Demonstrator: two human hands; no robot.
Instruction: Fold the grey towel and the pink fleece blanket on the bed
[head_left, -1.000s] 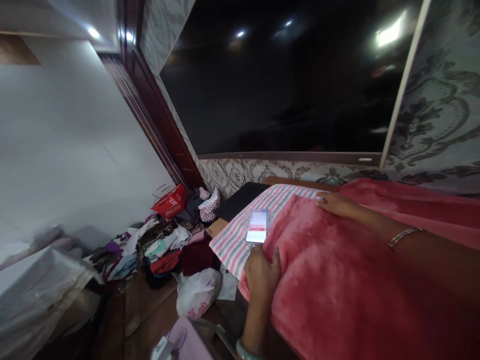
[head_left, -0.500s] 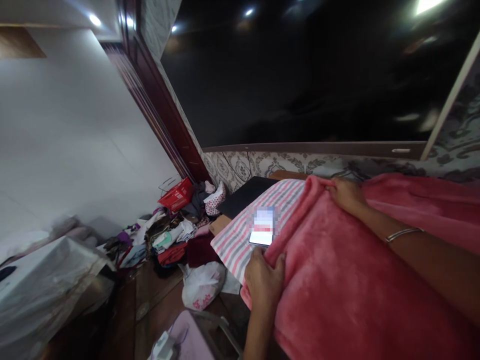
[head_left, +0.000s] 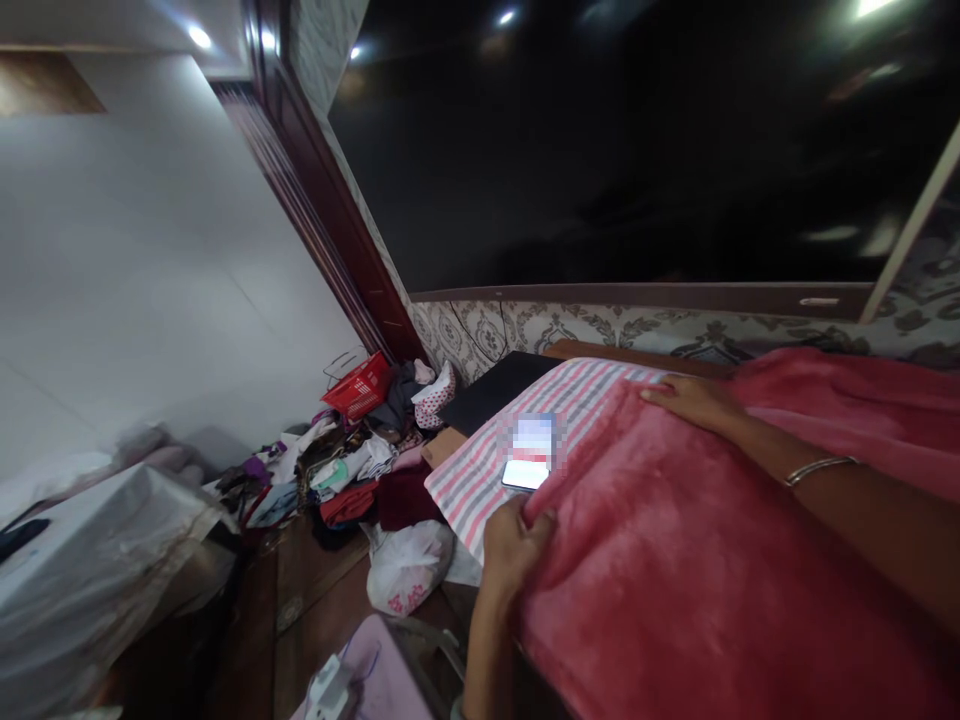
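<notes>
A plush red blanket point(head_left: 675, 560) spreads across the right side, its near part under both my arms. My left hand point(head_left: 514, 550) grips the blanket's left edge between thumb and fingers. At the far edge, my right hand point(head_left: 694, 402) has its fingers closed on the cloth; the fingertips show only in part. Beyond the blanket's edge lies a pink, grey and white striped cloth point(head_left: 480, 470). A phone point(head_left: 531, 460) with a lit, blurred screen rests on the striped cloth, just above my left hand.
A large dark television point(head_left: 600, 150) hangs on the patterned wall. Heaped clothes point(head_left: 345, 480), a red basket point(head_left: 360, 385) and a white plastic bag point(head_left: 409, 565) lie on the floor to the left. A pinkish surface point(head_left: 375, 670) with a white adapter stands near the front.
My left hand has moved slightly left and down with the blanket edge. The raised roll of blanket by my right hand now lies flatter, and more striped cloth shows there.
</notes>
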